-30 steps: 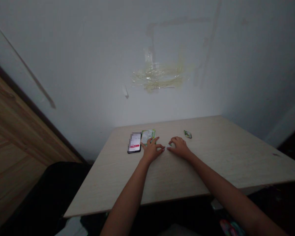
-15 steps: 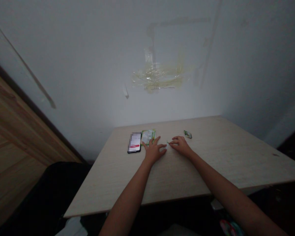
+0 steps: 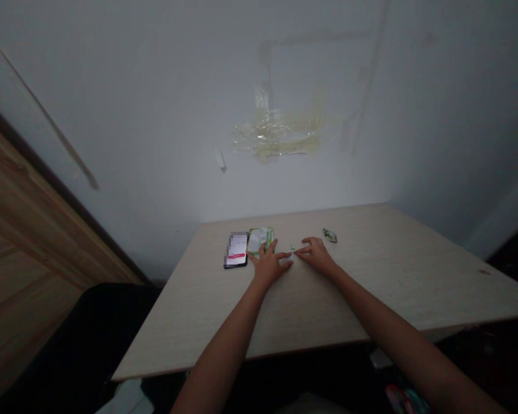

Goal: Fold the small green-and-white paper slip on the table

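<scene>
Low over the table, a small whitish piece with green bits (image 3: pixel 292 253) sits between my two hands; its exact kind is too small to make out. My left hand (image 3: pixel 268 267) has thumb and index finger at its left side, gripping it, while the other fingers spread toward a green-and-white packet (image 3: pixel 261 237). From the right, my right hand (image 3: pixel 317 255) pinches at the same piece with thumb and index fingertips. Its remaining fingers are loosely bent.
A phone (image 3: pixel 236 251) with a lit screen lies left of the packet. A small crumpled green wrapper (image 3: pixel 329 235) rests behind my right hand. The pale wooden table (image 3: pixel 190 322) meets a wall with peeling clear tape (image 3: pixel 280 138).
My right hand's fingertips have shifted slightly left. The small piece has moved a little the same way, and its green part shows more. Phone, packet and wrapper stay put.
</scene>
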`<state>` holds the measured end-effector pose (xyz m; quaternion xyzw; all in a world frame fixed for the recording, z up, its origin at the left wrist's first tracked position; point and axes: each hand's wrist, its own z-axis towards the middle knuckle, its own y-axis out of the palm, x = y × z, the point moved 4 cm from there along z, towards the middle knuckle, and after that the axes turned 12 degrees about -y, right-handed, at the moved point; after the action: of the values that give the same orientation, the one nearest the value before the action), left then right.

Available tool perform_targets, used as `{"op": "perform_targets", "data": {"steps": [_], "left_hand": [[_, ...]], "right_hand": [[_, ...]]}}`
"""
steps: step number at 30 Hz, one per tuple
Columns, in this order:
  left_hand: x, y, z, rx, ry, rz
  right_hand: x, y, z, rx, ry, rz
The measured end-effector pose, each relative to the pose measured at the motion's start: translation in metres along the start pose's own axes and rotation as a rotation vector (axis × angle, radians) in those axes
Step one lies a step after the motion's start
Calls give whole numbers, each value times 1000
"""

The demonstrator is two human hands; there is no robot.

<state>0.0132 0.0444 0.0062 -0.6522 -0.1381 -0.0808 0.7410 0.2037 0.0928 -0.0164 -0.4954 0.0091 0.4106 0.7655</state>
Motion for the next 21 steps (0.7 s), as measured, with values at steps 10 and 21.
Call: {"op": "perform_targets", "data": {"steps": [10,21], "left_hand": [[0,1,1,-11,15,-26],[0,0,3,25,39,-83]], "right_hand": [[-1,-2,5,12,49,-59],[0,0,0,3,-78,-4]]}}
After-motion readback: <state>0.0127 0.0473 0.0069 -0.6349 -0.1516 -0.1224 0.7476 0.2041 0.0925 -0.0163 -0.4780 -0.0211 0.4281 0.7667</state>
